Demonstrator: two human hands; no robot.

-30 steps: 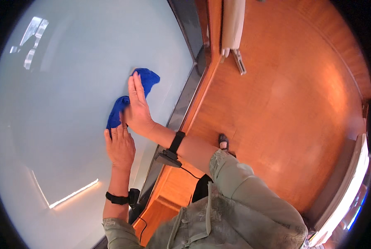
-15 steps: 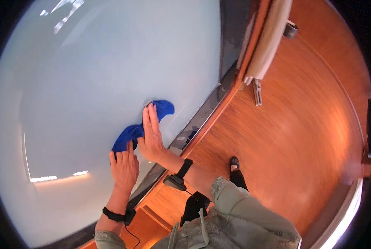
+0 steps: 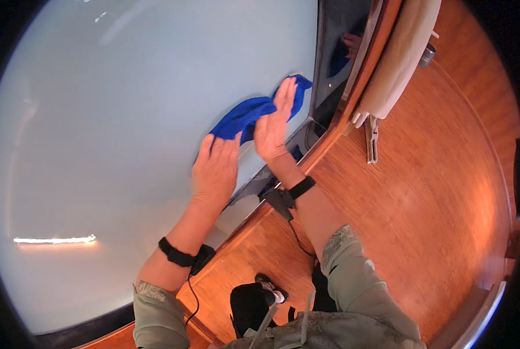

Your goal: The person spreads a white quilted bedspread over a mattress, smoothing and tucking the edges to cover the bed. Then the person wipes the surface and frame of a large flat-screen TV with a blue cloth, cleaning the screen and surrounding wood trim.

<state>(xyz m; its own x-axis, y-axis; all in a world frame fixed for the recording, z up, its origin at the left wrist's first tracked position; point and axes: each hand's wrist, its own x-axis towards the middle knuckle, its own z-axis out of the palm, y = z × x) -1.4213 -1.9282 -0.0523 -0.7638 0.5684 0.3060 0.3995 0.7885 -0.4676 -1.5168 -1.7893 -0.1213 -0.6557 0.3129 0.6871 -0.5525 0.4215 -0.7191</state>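
Both of the person's hands press a blue cloth [image 3: 249, 116] flat against a large pale glass panel [image 3: 126, 145], close to the panel's right edge where a dark frame [image 3: 324, 75] runs alongside. The left hand [image 3: 215, 168] lies open with fingers spread, its fingertips on the lower end of the cloth; the right hand [image 3: 274, 125] is likewise open and flat, its palm and fingers laid over the cloth's upper part, neither hand clenched round it. The cloth lies stretched slantwise between them, its far corner just short of the frame.

To wipe well here, it seems best to keep both palms flat so the cloth stays spread rather than bunching, and to carry the stroke right up to the frame so no strip is missed along the edge.

No packages, labels or signs show anywhere. Beside the frame hangs a cream rolled fabric [image 3: 396, 64] above the wooden floor [image 3: 434, 192]
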